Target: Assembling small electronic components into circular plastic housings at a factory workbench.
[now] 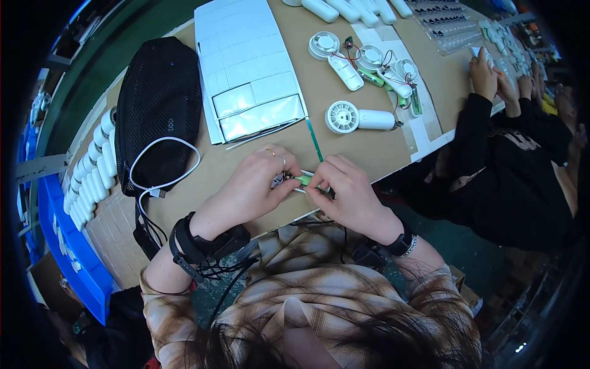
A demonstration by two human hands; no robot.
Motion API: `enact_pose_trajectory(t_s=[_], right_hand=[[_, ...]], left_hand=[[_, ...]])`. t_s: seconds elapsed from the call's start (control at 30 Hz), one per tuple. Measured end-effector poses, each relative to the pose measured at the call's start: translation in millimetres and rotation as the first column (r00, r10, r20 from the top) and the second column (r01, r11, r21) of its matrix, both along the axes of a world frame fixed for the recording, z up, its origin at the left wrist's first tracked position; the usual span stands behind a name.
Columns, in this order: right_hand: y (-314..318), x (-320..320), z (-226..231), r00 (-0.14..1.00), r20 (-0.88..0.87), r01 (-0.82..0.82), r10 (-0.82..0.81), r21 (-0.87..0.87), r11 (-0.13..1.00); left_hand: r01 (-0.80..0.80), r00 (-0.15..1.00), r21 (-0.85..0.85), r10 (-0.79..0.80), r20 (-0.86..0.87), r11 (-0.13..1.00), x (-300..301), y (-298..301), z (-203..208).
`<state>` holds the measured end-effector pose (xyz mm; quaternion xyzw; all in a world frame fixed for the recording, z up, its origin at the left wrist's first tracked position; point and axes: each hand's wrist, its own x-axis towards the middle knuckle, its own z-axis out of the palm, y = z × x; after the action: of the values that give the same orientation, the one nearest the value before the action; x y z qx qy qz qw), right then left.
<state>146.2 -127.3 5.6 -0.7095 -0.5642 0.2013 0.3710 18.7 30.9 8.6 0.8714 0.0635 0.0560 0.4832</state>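
Observation:
Close to the table's near edge, both hands are closed around a small opened white handheld fan, of which only slivers show. A green cylindrical battery [304, 179] lies between my fingers. My left hand [258, 181] grips the left end, where dark wires or small parts peek out. My right hand [344, 187] pinches the right end by the battery, its fingertips bent over the casing. Most of the fan is hidden beneath my fingers. Just beyond them, a thin green strip [314, 140] lies on the table. A closed white handheld fan [375, 119] rests beyond my right hand.
Several opened fans [370, 58] with wires and green batteries lie at the far right. A white box-like stack [249, 61], a black mesh bag [160, 104] and a white cable [165, 140] stand left, near rows of white fans [92, 184]. Another person's hands [485, 77] work at right.

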Motion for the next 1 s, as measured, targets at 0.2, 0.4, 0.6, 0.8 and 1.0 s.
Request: enact_pose_trajectory(t_s=[0.2, 0.4, 0.6, 0.8, 1.0], right_hand=[[0, 3, -1, 0.995, -0.094, 0.033, -0.036, -0.029, 0.999], [1, 6, 0, 0.985, -0.172, 0.003, -0.019, -0.089, 0.996], [-8, 16, -4, 0.960, -0.276, -0.068, 0.046, -0.073, 0.995], [-13, 13, 1, 0.979, -0.205, -0.019, 0.001, -0.089, 0.996], [-11, 10, -1, 0.978, -0.205, 0.012, -0.033, -0.105, 0.994]], left_hand=[[-0.022, 1.000, 0.039, 0.023, -0.022, 0.999, 5, -3, 1], [-0.041, 0.999, 0.060, 0.042, -0.012, 0.997, 4, -7, 3], [-0.027, 0.999, 0.108, 0.030, -0.028, 0.994, 4, -7, 5], [-0.002, 0.997, 0.019, 0.003, -0.083, 1.000, 2, -2, 8], [0.053, 0.998, 0.004, -0.053, -0.044, 0.999, -4, 6, 8]])
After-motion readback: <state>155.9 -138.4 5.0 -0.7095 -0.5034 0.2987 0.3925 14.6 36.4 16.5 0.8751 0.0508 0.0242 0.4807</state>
